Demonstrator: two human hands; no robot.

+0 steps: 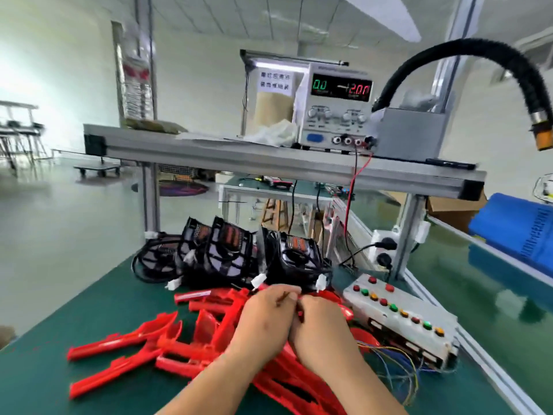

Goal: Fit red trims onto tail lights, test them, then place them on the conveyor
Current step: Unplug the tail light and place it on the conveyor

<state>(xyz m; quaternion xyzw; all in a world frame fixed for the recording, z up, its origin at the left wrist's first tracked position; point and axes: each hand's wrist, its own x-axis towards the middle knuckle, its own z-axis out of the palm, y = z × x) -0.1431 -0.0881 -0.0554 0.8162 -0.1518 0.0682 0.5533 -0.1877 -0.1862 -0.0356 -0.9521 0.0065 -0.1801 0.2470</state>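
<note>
Position of hands: the left hand point(264, 322) and right hand point(324, 332) are pressed together, knuckles up, over a heap of red plastic trims point(119, 345). The left hand's fingers are curled and pinch a thin wire lead point(284, 296). The right hand's fingers are curled in against the left; what they hold cannot be told.

Trims: loose and overlapping on the green-matted counter point(59, 339), occupying its front centre. The clearest pieces, at left, lie with their long axes running from near-left to far-right.

Tail lights: several black tail light housings point(227, 247) stand upright in a row just behind the trims, open backs toward the camera, white plug connectors point(258, 280) hanging from their leads.

Surroundings: a grey test box with red, green and yellow buttons point(398, 313) lies at right, beside the trims. An aluminium shelf point(239, 157) above carries a bench power supply with lit digits point(338, 109). The green conveyor belt point(478, 283) runs along the right, bearing a blue crate point(514, 229). The room is pale-walled with a glossy floor.
</note>
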